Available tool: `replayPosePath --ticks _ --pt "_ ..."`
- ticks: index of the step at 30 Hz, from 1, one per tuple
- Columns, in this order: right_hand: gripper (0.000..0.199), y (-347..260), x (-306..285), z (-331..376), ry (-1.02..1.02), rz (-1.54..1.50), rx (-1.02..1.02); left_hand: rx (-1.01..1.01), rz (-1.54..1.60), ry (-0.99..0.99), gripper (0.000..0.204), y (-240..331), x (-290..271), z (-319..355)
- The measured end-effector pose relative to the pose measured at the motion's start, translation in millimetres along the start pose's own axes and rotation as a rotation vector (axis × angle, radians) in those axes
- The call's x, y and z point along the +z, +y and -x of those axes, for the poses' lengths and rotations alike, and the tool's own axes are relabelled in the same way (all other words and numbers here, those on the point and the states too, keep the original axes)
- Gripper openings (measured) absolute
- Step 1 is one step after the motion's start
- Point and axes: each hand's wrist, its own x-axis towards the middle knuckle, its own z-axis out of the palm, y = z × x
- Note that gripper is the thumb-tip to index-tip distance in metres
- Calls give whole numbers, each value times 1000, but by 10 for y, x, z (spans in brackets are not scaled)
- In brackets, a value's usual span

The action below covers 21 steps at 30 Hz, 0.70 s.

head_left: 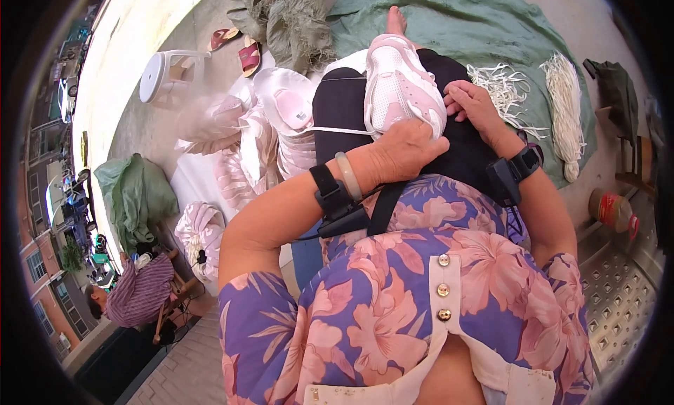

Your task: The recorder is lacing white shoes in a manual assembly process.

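Observation:
A pink-and-white sneaker [399, 82] with a mesh front lies across my black-trousered knees. My left hand [408, 151] is closed at its near end, where a white shoelace [342, 130] runs in from the left and curls at the fingers. Its fingertips are mostly hidden under the hand. By the right side of the sneaker, my right hand [477, 110] has its fingers curled and pressed together. Whatever they pinch, if anything, is too small to make out. Pink-and-white sneakers [256, 148] are stacked in a pile beside my left leg.
Loose white laces [500, 85] and a bundled hank of laces [564, 117] lie on green cloth [449, 15] to the right. At the far left stand a white stool [158, 78] and red sandals [249, 56]. Another person [140, 292] sits at lower left. A plastic jug [609, 207] stands right.

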Motion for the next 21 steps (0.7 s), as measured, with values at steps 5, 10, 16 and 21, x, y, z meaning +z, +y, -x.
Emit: replayPosePath --ticks 5,10,16,21 --pt "60 -277 296 269 31 620 -383 156 -122 159 12 -74 234 -179" --pt "72 -251 327 243 160 843 -499 -18 241 -33 16 -142 -171 11" --pt "73 -341 437 357 53 938 -331 -471 240 502 27 -737 -373 307" --pt "71 -260 428 385 161 882 -448 -732 177 95 22 -1174 -362 317"
